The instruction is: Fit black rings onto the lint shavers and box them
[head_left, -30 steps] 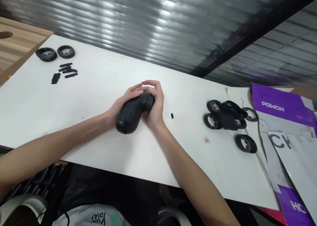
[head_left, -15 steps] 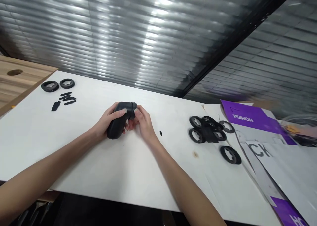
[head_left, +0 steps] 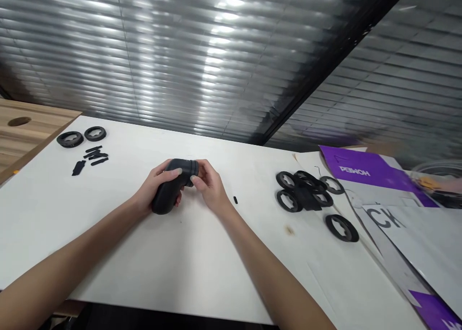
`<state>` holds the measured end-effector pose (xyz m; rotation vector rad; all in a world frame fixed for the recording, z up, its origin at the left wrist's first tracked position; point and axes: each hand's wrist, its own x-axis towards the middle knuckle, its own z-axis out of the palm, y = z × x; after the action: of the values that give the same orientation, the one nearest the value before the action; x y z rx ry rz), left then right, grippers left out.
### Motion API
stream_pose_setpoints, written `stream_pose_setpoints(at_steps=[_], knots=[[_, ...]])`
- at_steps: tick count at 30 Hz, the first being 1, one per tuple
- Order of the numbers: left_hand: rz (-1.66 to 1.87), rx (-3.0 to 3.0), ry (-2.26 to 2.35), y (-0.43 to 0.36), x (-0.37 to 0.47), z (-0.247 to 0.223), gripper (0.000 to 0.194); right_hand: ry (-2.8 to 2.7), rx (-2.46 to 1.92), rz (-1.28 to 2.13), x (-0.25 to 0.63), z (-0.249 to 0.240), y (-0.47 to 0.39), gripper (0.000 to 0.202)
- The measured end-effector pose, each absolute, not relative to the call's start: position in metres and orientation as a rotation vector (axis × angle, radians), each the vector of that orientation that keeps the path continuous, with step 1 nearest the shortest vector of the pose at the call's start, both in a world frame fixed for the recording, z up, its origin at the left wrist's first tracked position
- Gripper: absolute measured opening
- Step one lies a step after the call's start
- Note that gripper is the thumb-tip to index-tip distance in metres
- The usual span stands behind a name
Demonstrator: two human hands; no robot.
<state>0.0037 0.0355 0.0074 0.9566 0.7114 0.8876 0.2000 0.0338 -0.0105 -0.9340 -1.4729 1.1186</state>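
Note:
A black, bent, rounded device [head_left: 169, 191] is held above the white table [head_left: 140, 267]. My left hand [head_left: 153, 184] wraps round its body, thumb on top. At its right end, my right hand [head_left: 209, 184] grips the ringed tip between thumb and fingers. To the right of my right hand, a small black piece [head_left: 236, 200] lies on the table. Some of my fingers are hidden behind the device.
Several black rings [head_left: 288, 201] are grouped on the right, with one ring [head_left: 341, 228] nearer me. Two ring stacks [head_left: 95, 134] and several flat black pieces [head_left: 79, 167] lie at left. Purple-and-white packaging [head_left: 375, 173] covers the right side; a slatted blind [head_left: 173, 60] stands behind.
The view has shifted slightly. My right fingers have changed their hold at the device's tip, and more of the ringed end shows. My left hand still holds the body.

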Motion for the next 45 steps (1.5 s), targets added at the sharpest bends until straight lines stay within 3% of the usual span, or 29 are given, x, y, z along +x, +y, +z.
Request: stream_pose_setpoints(at_steps=[16, 19, 25, 35, 45], knots=[[0.896, 0.931, 0.677, 0.028, 0.004, 0.007, 0.060, -1.596, -0.908, 0.971, 0.200, -0.013, 0.026, 0.065], [0.993, 1.045, 0.708, 0.025, 0.004, 0.005, 0.058, -1.591, -0.881, 0.971, 0.200, -0.013, 0.026, 0.069], [1.213, 1.335, 0.784, 0.016, 0.010, 0.005, 0.076, -1.567, -0.854, 0.924, 0.202, -0.014, 0.027, 0.071], [1.370, 1.487, 0.905, 0.006, 0.021, -0.008, 0.077, -1.640, -0.852, 0.776, 0.205, -0.007, 0.027, 0.064], [1.407, 1.404, 0.947, 0.000, 0.029, 0.002, 0.076, -1.642, -0.887, 0.994, 0.203, -0.006, 0.026, 0.069]])
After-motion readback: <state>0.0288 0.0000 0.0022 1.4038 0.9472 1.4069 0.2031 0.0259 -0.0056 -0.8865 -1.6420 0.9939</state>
